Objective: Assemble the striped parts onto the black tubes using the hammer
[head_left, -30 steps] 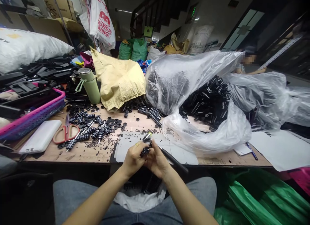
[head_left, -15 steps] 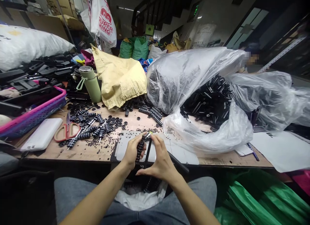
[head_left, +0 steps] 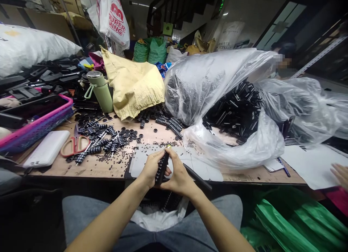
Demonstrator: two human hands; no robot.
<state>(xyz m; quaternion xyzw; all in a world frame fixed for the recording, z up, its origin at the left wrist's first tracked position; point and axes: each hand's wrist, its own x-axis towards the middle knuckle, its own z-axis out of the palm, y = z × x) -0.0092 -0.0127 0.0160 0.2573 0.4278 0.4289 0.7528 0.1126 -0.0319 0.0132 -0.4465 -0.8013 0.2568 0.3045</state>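
In the middle, at the table's front edge, my left hand (head_left: 150,169) is closed around a black roll of rings with white characters (head_left: 157,176). My right hand (head_left: 179,175) grips a long black casing (head_left: 164,165) between thumb below and fingertips above. Roll and casing lie side by side, touching, tilted upright; whether one sits inside the other I cannot tell. Under both hands is a pale grey mat (head_left: 206,168). Similar character rolls (head_left: 95,147), some on thin metal rods, lie to the left among loose black rings (head_left: 133,134).
Red-handled scissors (head_left: 74,146), a white box-shaped device (head_left: 47,148) and a green flask (head_left: 100,94) stand left. A clear plastic bag (head_left: 241,156) of black casings (head_left: 233,114) spreads at right. Another person's hand (head_left: 341,174) rests by white paper (head_left: 307,165). A white bag (head_left: 160,219) lies in my lap.
The casing in my right hand has come up against the roll in my left, closing the gap between them. Another person's hand has appeared at the right edge.
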